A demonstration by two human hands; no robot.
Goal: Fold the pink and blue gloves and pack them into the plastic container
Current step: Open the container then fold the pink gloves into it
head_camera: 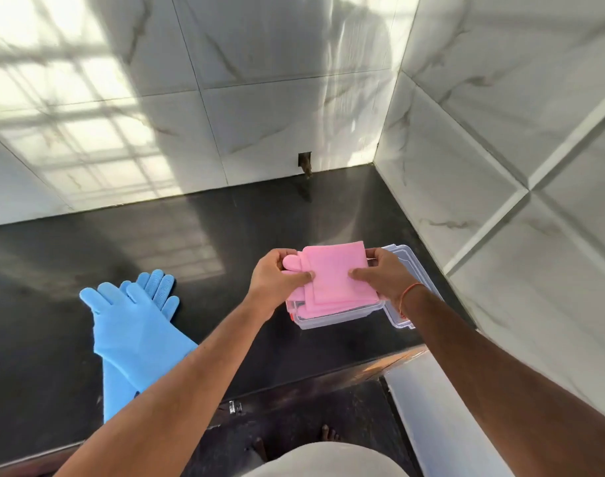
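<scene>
My left hand [277,280] and right hand [380,275] pinch the folded pink gloves [335,280], seemingly 2, above the clear plastic container [332,320]; blue gloves [132,321] lie left

Folded gloves [332,277] above the container [328,320], lid [409,270] right of it — unfolded gloves [135,325] well left on the counter [225,228]
</scene>
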